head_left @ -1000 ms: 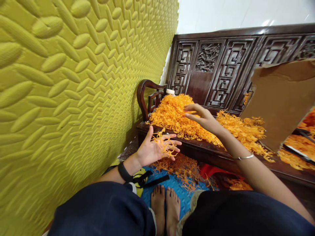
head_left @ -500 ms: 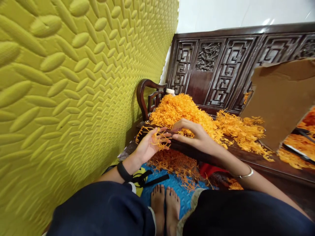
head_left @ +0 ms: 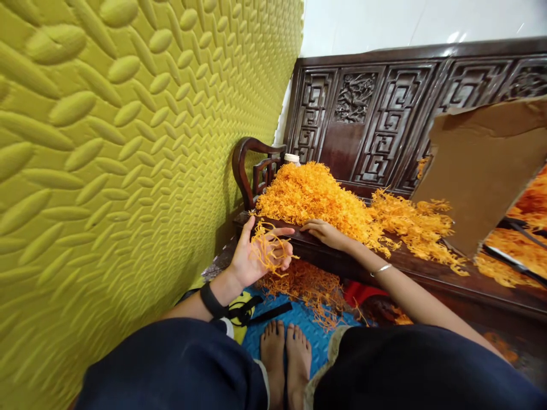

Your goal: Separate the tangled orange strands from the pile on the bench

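My left hand (head_left: 256, 256) is palm up, thumb spread out and fingers loosely curled, cradling a small tangle of orange plastic-looking strands (head_left: 269, 250). A large heap of the same frilly orange pieces (head_left: 316, 193) lies on the dark wooden bench (head_left: 294, 242), just beyond both hands. At the bench's front edge, beside the heap, is my right hand (head_left: 329, 234), palm down with its fingers stretched to the left. Nothing shows in its fingers, though their undersides are hidden.
A yellow textured foam wall (head_left: 128, 171) rises close on the left. Brown cardboard (head_left: 482, 165) leans at the right of the bench. More orange strands (head_left: 307, 282) lie below, above a blue mat (head_left: 318, 353). A white-lidded container (head_left: 292, 159) stands behind the heap.
My hands have drawn apart. My left palm has turned up, with the strands gathered in it, while my right hand has moved forward and flattened at the bench edge.
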`<state>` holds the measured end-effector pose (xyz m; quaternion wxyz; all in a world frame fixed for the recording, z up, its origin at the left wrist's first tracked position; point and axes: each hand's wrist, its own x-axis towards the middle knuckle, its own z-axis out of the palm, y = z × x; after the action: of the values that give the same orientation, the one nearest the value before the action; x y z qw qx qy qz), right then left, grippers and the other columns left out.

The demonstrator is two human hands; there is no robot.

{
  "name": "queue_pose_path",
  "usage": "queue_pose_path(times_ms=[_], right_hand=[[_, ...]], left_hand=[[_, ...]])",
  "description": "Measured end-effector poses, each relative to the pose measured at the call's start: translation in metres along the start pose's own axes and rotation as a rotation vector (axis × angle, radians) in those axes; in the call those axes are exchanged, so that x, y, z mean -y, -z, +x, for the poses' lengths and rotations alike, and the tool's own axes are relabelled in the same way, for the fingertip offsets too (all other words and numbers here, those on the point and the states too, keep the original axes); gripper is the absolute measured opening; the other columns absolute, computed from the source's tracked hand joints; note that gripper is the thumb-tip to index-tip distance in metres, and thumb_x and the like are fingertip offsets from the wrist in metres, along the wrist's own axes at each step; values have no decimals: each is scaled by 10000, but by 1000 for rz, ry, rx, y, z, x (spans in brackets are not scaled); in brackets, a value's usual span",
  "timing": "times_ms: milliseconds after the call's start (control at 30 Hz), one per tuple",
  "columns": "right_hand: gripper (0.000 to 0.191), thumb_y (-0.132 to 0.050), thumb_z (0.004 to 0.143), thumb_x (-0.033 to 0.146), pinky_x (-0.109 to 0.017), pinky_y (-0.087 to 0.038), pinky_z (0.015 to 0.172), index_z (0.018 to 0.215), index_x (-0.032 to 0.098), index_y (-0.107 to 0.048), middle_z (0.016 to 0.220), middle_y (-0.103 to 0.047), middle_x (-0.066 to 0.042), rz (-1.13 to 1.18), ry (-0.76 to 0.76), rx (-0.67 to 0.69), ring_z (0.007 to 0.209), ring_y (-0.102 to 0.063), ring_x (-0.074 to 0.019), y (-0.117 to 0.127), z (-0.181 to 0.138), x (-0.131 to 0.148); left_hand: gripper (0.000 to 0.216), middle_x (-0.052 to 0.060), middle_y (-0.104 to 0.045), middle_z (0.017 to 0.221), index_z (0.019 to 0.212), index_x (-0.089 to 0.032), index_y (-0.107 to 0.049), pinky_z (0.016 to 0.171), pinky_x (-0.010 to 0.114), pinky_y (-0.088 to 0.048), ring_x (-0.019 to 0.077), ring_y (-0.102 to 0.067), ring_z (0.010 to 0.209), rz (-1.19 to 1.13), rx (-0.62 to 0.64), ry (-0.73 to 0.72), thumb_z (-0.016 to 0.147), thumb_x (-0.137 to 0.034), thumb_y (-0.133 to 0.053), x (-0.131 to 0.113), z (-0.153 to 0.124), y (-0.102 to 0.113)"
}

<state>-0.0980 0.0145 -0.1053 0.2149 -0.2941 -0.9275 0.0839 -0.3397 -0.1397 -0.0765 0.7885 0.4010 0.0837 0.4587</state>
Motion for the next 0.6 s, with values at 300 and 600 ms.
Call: queue_pose_path(times_ms=[300,600], right_hand=[[357,-619,755,253,-386,-472,845,1093,144,-597,1029,-633,-118,116,-193,-46,913,-595,-216,21,12,-24],[347,-550,799,490,-325,-462,774,865,161,-638,967,-639,-90,179,-199,-186,896,-588,-215,59,15,43]], left_hand=[[806,218,-568,1204,1394,-170,-317,791,453,-394,367,-591,994,-5,162,128,776,-687,-323,3,-2,-6],[722,107,-110,1533,1434,-362,-77,974,600,-248,352,-367,1277,-40,-151,111,825,-649,-339,9,3,-6]])
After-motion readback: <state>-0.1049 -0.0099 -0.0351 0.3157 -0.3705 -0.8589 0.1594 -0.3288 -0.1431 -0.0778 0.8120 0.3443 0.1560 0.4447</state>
